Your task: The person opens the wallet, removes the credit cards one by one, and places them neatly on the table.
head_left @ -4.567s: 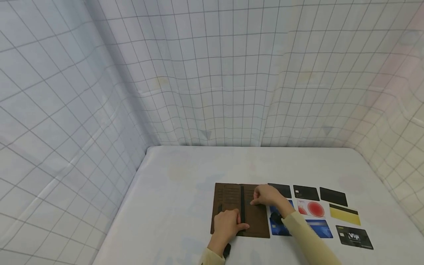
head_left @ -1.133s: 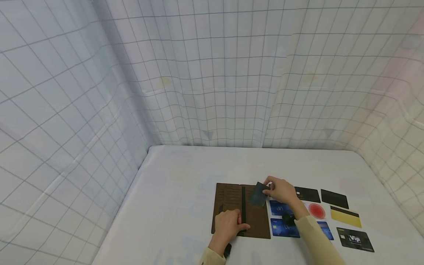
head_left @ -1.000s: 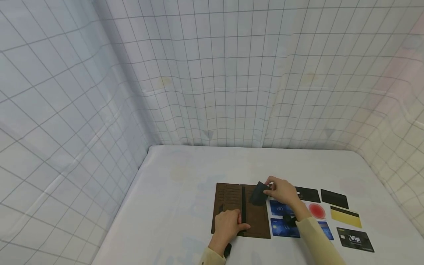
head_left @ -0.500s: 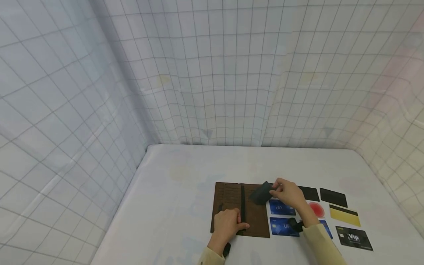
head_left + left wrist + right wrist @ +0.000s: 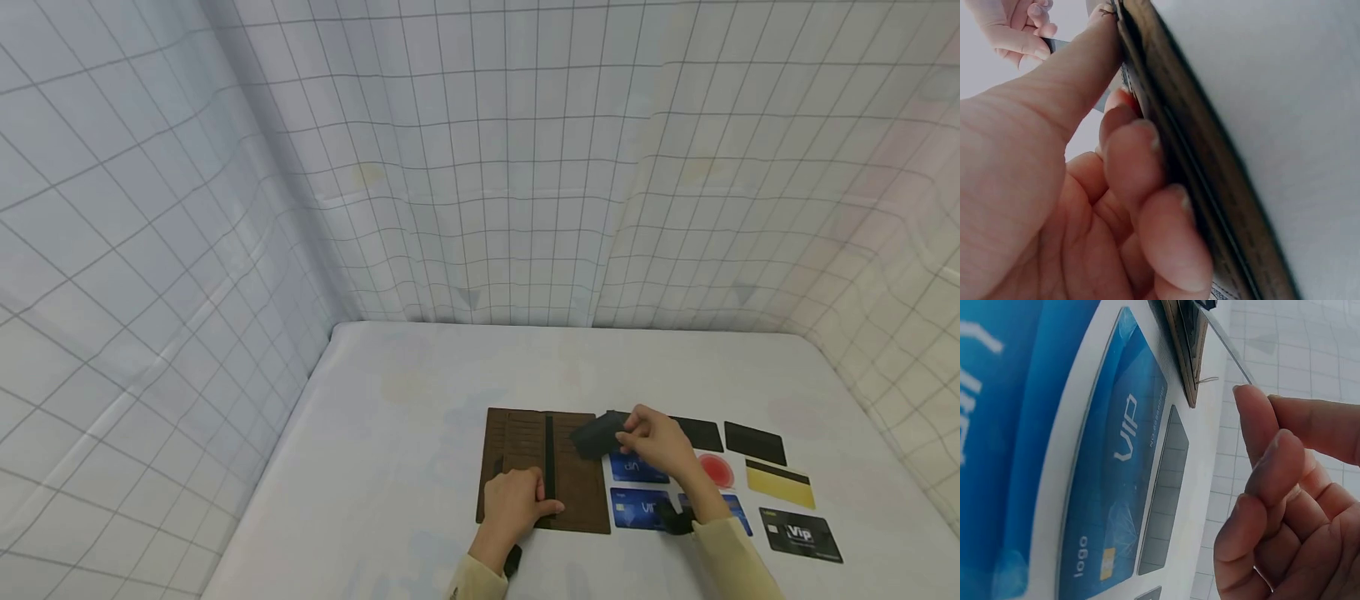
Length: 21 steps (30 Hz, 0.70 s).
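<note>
A brown bifold wallet (image 5: pixel 585 500) lies spread out on the white table, its card slots facing up and a black strip along the fold. My left hand (image 5: pixel 513 500) holds the wallet at its near edge, thumb stretched across the fold. In the left wrist view, its curled fingers (image 5: pixel 1172 231) bear on the wallet's layered edge (image 5: pixel 1241 169). Between thumb and forefinger my right hand (image 5: pixel 660 442) pinches a dark card (image 5: pixel 598 435). The card is tilted, raised over the wallet's right edge; the right wrist view shows it edge-on (image 5: pixel 1230 345).
Right of the wallet, cards lie in rows: blue VIP cards (image 5: pixel 637 510), black cards (image 5: pixel 753 443), a red-patterned one (image 5: pixel 716 471), a yellow one (image 5: pixel 780 485) and a black VIP card (image 5: pixel 801 533). White gridded curtains (image 5: pixel 480 208) enclose the table (image 5: pixel 375 467).
My right hand has gone from the wallet's right-hand slots to the right, drawing the dark card along and tilting it lower toward the wallet's right edge. My left hand stays where it was.
</note>
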Motion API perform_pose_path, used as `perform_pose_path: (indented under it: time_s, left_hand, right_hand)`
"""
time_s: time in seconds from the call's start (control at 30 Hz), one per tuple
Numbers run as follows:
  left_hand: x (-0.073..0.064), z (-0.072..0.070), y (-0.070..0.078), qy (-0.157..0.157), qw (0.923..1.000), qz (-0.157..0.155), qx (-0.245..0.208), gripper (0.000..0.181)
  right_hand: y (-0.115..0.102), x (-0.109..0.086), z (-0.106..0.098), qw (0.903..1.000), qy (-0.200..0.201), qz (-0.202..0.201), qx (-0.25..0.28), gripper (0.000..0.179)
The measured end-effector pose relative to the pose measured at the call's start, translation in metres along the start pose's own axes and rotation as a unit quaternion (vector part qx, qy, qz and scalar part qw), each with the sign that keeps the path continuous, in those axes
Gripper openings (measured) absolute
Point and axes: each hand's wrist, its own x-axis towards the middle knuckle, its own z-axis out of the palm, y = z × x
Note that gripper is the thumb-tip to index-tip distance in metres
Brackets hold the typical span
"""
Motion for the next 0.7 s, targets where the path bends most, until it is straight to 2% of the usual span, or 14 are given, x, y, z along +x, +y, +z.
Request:
perform_pose_path:
  time_s: [0.23,0.37,0.7]
  left_hand:
    - [0.0004,-0.0012,-0.0006,0.014,0.9998,0.01,-0.009,0.045]
    - [0.0007,0.0005,-0.0015,0.002,0.9999,0.002,-0.012,0.045]
    - [0.0006,0.0011,-0.0018,0.001,1.0,0.002,0.0,0.044]
  right_hand:
    - [-0.0014,-0.0045,0.0007,0.9966,0.012,0.035,0.074,0.016]
    - [-0.004,-0.0073,0.0001,0.9931,0.021,0.04,0.108,0.017]
    - [-0.001,-0.0103,0.0001,0.9854,0.044,0.061,0.152,0.02]
